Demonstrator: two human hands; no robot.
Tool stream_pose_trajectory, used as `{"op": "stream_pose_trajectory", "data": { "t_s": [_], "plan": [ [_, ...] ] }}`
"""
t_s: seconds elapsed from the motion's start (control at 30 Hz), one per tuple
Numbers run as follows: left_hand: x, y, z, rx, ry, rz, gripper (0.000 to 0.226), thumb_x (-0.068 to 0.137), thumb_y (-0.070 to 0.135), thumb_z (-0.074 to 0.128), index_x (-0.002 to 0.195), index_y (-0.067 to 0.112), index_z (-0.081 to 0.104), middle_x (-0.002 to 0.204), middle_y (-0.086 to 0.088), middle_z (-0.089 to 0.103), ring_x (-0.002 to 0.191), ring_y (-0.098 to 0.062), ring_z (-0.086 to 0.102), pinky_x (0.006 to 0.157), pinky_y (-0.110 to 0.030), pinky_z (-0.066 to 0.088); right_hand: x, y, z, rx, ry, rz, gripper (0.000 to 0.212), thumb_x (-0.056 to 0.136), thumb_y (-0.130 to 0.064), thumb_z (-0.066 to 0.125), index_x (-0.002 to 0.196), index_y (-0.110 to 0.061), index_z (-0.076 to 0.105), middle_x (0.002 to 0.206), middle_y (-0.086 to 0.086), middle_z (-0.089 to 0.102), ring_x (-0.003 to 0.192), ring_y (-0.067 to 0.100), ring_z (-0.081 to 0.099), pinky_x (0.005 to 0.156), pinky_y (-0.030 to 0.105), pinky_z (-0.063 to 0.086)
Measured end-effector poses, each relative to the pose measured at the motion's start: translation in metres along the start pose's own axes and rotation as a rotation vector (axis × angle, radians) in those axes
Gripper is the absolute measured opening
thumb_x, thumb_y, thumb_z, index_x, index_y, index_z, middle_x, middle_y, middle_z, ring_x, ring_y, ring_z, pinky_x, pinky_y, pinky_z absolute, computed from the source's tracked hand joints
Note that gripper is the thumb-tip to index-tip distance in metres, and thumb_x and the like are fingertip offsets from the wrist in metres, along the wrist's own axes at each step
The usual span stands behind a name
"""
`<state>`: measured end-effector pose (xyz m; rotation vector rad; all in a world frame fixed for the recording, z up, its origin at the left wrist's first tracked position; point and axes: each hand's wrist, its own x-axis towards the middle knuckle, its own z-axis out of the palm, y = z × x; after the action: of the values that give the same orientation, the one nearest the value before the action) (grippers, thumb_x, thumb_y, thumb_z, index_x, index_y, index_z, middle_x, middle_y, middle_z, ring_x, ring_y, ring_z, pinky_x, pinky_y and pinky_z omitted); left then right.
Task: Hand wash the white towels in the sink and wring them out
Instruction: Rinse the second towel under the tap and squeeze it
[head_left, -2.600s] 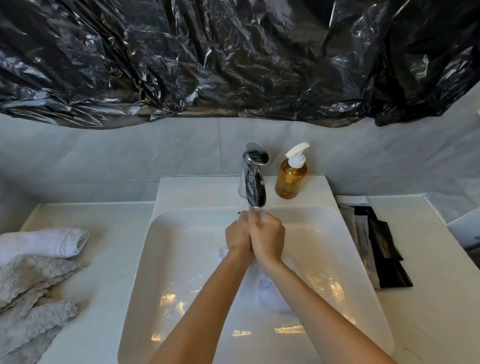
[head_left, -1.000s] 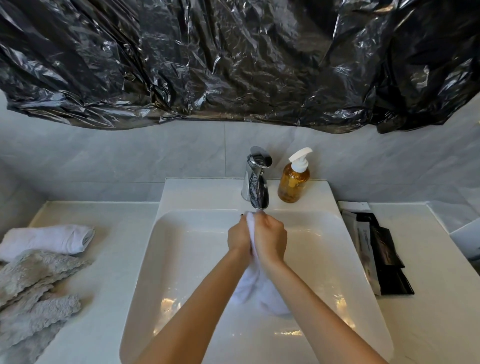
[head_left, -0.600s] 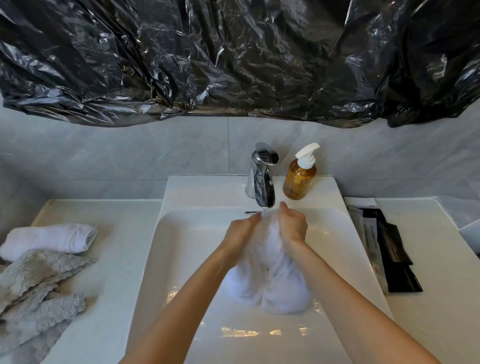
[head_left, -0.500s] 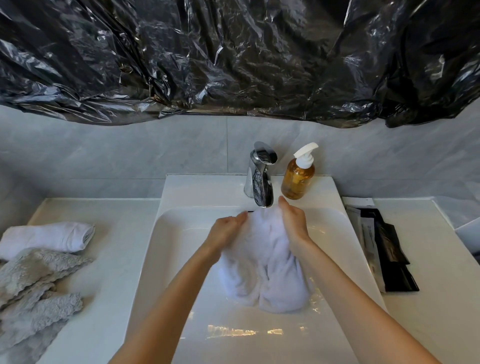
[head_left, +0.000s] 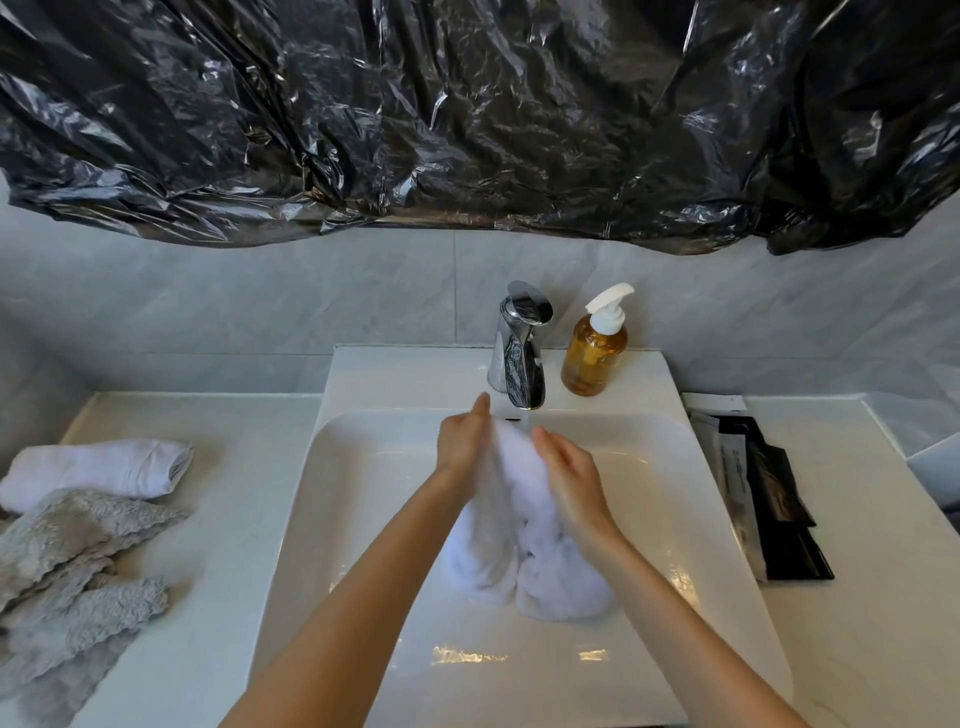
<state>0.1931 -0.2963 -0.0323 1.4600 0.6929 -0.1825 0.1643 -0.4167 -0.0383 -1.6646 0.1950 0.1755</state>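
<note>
A wet white towel (head_left: 511, 540) hangs bunched in the white sink (head_left: 374, 519), under the chrome faucet (head_left: 517, 353). My left hand (head_left: 462, 441) presses its flat palm against the towel's left side, fingers straight and pointing up. On the towel's right side lies my right hand (head_left: 569, 473), its fingers also straight. The towel is squeezed between both palms, and its lower folds rest on the basin floor. A rolled white towel (head_left: 98, 467) lies on the counter at the left.
An amber soap pump bottle (head_left: 595, 353) stands right of the faucet. Grey fluffy cloths (head_left: 67, 582) lie heaped on the left counter. Black and white packets (head_left: 763, 493) lie on the right counter. Black plastic sheeting (head_left: 467, 114) covers the wall above.
My hands went from gripping the towel together under the spout to spreading it, and now press it between flat palms. The left hand has slid upward, the right downward.
</note>
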Motion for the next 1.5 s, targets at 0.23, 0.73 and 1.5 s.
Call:
{"op": "stream_pose_trajectory", "data": {
  "t_s": [0.23, 0.73, 1.5],
  "plan": [
    [-0.012, -0.008, 0.029, 0.023, 0.059, -0.008, 0.032, 0.095, 0.016, 0.040, 0.064, 0.018, 0.038, 0.066, -0.003, 0.054, 0.079, -0.031, 0.064, 0.057, -0.030, 0.039, 0.010, -0.002, 0.040, -0.102, 0.389, 0.002, 0.041, 0.087, -0.030, 0.062, 0.053, -0.007, 0.052, 0.048, 0.002, 0.051, 0.052, 0.016, 0.042, 0.052, 0.028, 0.034],
    [-0.012, -0.006, -0.013, 0.381, -0.210, 0.045, 0.057, 0.092, 0.067, 0.041, 0.103, 0.016, 0.063, 0.104, 0.000, 0.065, 0.099, -0.021, 0.061, 0.088, -0.033, 0.044, 0.054, -0.004, 0.009, -0.177, 0.153, 0.161, 0.051, 0.098, -0.043, 0.047, 0.054, -0.018, 0.042, 0.055, -0.003, 0.041, 0.059, 0.018, 0.039, 0.062, 0.029, 0.032],
    [-0.016, 0.004, -0.064, 0.412, -0.004, 0.430, 0.029, 0.074, 0.041, 0.040, 0.068, 0.015, 0.051, 0.065, 0.006, 0.049, 0.068, -0.018, 0.043, 0.060, -0.030, 0.031, 0.015, -0.006, -0.071, -0.049, -0.212, -0.052, 0.019, 0.087, -0.016, 0.069, 0.105, -0.019, 0.066, 0.104, -0.002, 0.069, 0.095, 0.010, 0.065, 0.084, 0.024, 0.050]
  ]
}}
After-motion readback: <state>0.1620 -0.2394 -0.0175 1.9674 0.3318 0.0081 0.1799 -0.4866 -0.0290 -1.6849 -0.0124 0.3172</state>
